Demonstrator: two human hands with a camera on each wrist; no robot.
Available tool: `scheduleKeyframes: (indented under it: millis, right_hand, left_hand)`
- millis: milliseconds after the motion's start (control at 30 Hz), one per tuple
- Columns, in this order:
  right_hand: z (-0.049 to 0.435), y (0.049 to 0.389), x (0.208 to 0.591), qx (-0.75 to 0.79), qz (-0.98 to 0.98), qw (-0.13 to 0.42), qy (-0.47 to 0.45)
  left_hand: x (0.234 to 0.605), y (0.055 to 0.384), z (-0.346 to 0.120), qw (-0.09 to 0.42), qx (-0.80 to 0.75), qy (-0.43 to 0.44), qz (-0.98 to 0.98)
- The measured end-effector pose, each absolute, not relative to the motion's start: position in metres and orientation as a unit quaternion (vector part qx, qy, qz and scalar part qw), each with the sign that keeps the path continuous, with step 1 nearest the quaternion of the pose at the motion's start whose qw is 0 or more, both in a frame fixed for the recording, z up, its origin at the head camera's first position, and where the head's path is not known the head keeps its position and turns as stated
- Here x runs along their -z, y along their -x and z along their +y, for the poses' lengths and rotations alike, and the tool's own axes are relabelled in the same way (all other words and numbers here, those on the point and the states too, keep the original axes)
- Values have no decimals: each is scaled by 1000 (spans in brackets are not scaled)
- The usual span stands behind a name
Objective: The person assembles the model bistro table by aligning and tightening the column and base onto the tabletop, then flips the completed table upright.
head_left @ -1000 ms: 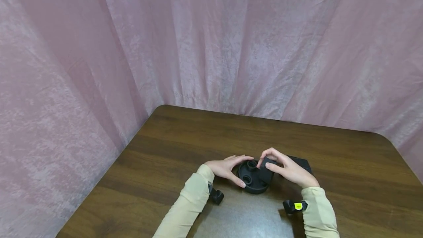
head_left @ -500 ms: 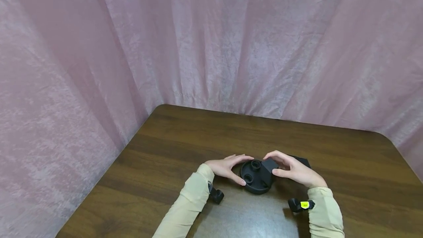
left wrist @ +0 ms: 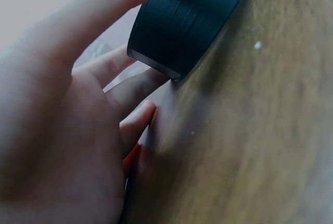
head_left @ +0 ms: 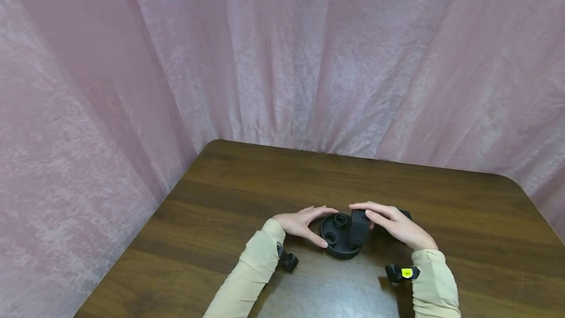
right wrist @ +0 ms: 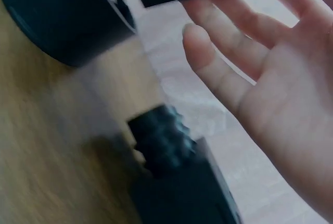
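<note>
A round black base (head_left: 341, 251) with raised ring-shaped threaded sockets sits flat on the table. My left hand (head_left: 302, 225) holds its left side, thumb at the near rim and fingers at the far rim; in the left wrist view the base's side wall (left wrist: 179, 31) lies between them. On the base's right part stands a black rectangular block (head_left: 359, 228). Fingers and thumb of my right hand (head_left: 399, 226) grip the block's upper part. Where block and base meet is hidden. A second black block (right wrist: 179, 195) with a threaded end (right wrist: 162, 138) lies beyond the right hand.
The brown wooden table (head_left: 247, 180) extends around the hands. Pink curtains (head_left: 282, 63) hang behind and at the left of it. A black wrist camera (head_left: 289, 262) is strapped to the left sleeve, another camera (head_left: 394, 274) to the right one.
My right hand has moved slightly to the right and shifted its fingers on the block, which has turned on the base. The base has shifted slightly; my left hand has stayed put.
</note>
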State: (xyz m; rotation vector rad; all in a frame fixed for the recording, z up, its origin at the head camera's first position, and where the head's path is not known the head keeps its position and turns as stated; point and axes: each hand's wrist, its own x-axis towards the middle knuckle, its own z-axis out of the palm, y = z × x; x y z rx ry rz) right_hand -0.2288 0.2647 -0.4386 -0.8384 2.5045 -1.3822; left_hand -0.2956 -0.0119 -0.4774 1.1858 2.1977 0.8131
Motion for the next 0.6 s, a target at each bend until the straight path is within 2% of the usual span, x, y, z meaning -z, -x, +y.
scheduleKeyframes:
  millis: [367, 600]
  right_hand:
    - [283, 225, 433, 494, 821, 84, 273]
    - [280, 223, 430, 511, 815, 108, 253]
  left_hand:
    - [476, 296, -11, 253, -297, -434, 812]
    - [479, 298, -11, 254, -320, -462, 787]
